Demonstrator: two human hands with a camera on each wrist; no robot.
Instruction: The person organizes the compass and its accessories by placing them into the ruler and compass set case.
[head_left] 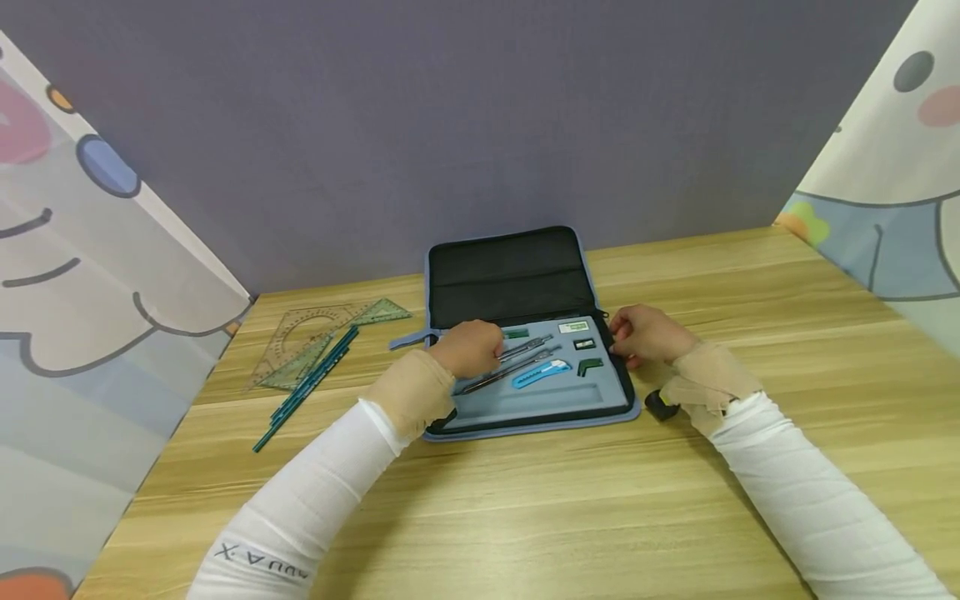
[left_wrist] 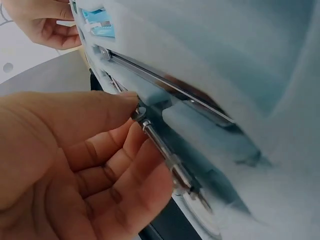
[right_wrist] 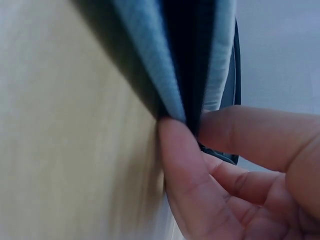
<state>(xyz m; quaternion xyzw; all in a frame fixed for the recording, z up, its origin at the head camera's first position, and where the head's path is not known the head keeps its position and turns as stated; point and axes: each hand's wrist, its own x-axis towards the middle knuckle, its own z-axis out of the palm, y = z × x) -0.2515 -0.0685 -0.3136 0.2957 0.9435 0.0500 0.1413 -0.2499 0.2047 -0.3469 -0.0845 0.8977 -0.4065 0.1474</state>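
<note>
Teal pencils [head_left: 306,389] and transparent drawing triangles [head_left: 300,364] lie at the left of the wood-grain tabletop [head_left: 525,508], which is bounded at the rear by a grey panel [head_left: 487,133] and laterally by a left cartoon-printed sheet [head_left: 82,275] and a right cartoon-printed sheet [head_left: 885,175].

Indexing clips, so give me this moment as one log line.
left hand: pinches metal compass; right hand: pinches open case by edge; blue cutter: in tray

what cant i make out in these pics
Head view: the upper metal tool has its left end hidden by the left hand.
Head view: any print on the white-and-green block is too small to read.
Left wrist view: the right hand is cut off by the top edge.
Right wrist view: the case is blurred, and the top edge cuts it off.
</note>
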